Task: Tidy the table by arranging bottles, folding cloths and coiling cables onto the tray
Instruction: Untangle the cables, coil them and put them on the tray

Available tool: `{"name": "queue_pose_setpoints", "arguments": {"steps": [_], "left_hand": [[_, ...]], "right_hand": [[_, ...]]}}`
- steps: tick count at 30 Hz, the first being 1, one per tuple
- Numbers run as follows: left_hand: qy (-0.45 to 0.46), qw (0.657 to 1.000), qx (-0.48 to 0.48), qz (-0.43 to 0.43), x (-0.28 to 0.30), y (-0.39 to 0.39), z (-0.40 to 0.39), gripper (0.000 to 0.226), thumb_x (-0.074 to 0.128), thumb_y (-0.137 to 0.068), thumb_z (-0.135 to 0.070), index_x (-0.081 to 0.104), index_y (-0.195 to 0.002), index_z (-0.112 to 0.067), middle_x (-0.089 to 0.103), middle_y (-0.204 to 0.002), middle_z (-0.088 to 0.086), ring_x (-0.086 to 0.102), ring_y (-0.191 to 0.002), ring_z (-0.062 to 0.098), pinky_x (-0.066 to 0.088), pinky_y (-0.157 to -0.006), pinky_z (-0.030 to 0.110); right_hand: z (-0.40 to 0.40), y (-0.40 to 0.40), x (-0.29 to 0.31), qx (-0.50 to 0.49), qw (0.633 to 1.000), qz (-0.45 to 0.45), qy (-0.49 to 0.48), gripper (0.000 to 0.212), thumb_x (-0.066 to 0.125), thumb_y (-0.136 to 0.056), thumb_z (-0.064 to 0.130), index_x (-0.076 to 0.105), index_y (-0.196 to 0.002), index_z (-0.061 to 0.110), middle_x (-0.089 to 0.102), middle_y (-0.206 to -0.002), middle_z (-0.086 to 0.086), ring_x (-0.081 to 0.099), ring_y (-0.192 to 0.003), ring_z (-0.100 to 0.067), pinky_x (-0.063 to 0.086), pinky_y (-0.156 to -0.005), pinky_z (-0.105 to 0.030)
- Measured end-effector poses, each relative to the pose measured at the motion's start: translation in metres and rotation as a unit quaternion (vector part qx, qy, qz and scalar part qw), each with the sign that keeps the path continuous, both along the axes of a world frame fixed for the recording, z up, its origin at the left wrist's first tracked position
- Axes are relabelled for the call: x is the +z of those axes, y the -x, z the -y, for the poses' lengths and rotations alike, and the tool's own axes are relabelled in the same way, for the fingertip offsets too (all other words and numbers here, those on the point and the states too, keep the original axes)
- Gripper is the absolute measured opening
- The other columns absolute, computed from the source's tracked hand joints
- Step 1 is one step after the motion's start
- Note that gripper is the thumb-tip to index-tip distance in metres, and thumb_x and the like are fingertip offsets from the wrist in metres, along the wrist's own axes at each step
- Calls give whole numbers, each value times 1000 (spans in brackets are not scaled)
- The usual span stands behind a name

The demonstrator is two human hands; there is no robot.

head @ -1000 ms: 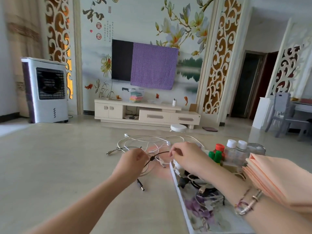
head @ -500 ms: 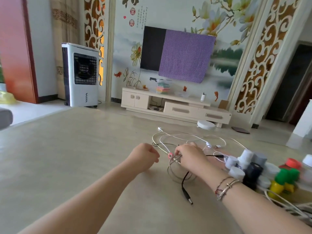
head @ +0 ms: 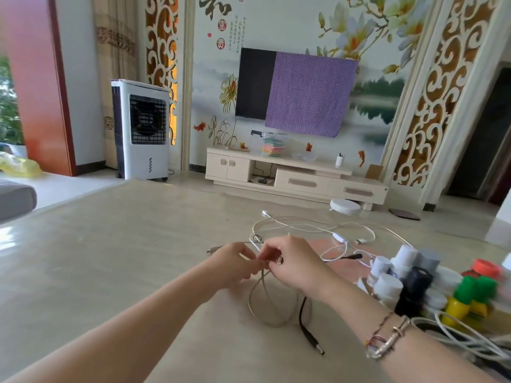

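Observation:
My left hand and my right hand meet over the beige table, both pinching a thin grey cable whose loop hangs down beneath them. A black cable with a barrel plug lies just below my right wrist. White cables sprawl loosely behind the hands. At the right stand several bottles: white-capped ones, a black one, green-capped yellow ones and a red-capped one. More white cable lies coiled at the lower right. The tray is hidden from view.
The table stretches wide to the left. Beyond its far edge are a white air cooler, a low TV cabinet and a wall TV half covered by a purple cloth.
The view has swung left, so the tray and the folded peach cloth left the frame. My hands have come together on the grey cable, and its loop now hangs under them.

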State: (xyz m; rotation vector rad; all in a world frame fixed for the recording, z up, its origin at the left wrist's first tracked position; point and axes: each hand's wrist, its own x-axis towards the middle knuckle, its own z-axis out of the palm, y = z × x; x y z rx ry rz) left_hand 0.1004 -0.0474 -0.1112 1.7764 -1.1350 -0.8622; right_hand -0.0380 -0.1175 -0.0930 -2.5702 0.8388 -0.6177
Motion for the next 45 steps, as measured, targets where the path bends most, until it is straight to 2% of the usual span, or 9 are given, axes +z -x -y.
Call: {"name": "queue_pose_setpoints", "arguments": {"steps": [6,11,17,22,31,35,41,43,45], "left_hand": [[-10,999,-39,13,-7,-15,5,24,61,-83,-4,64,-97,-23,66,-86,4,54,-72,20,40,-58,24],[-20,999,-30,-5,-7,-16,12,20,62,-75,-7,67,-82,-25,71,-86,9,58,-71,20,41,-59,24],[7,1000,-10,-22,-11,-16,7,24,53,-87,0,66,-83,-20,71,-82,6,61,-64,16,46,-60,21],[21,999,-11,-26,-3,-9,-1,22,50,-91,-6,66,-94,-20,70,-88,-2,63,-68,8,42,-58,17],[105,992,-51,39,0,9,-3,30,64,-89,-24,61,-115,-37,57,-121,-18,55,-98,10,43,-81,22],[103,994,-38,-18,-2,17,2,48,72,-84,-30,50,-126,-24,62,-112,-10,60,-88,6,47,-76,13],[67,995,-40,53,-6,4,3,19,75,-80,-22,70,-96,-14,70,-84,1,60,-72,9,51,-80,25],[43,992,-55,106,-7,0,1,24,75,-80,-28,70,-99,-13,67,-86,-2,56,-71,8,45,-67,17],[20,982,-94,165,-9,-4,-1,23,76,-79,-33,71,-93,-15,62,-85,-5,51,-67,7,41,-62,15]], "right_hand": [[5,11,-4,-55,994,71,-62,14,52,-87,15,61,-87,26,71,-72,3,57,-57,-1,44,-58,-24],[33,21,-7,-188,967,170,-37,23,51,-91,13,49,-111,24,57,-100,7,58,-81,-15,44,-71,-31],[56,33,-31,-254,948,-185,45,24,48,-92,33,55,-111,21,55,-122,-3,41,-123,-29,40,-94,-35],[51,30,-31,-242,962,-127,6,20,53,-83,20,48,-68,31,64,-104,7,44,-116,-21,44,-90,-33],[29,26,-9,-139,953,146,-226,34,74,-74,-2,61,-101,14,58,-95,0,57,-85,-14,48,-68,-21],[8,26,5,48,891,279,-355,21,62,-84,-10,62,-101,2,62,-92,-10,63,-77,-18,53,-68,-23],[1,29,18,112,798,396,-440,28,33,-87,-13,58,-90,-2,56,-73,-11,57,-62,-18,50,-57,-23],[2,31,19,93,805,411,-418,29,32,-87,-12,59,-88,-1,55,-71,-11,54,-61,-17,47,-54,-21],[7,31,15,27,870,376,-317,26,37,-86,-9,60,-83,1,55,-70,-8,52,-63,-16,44,-56,-19]]}}
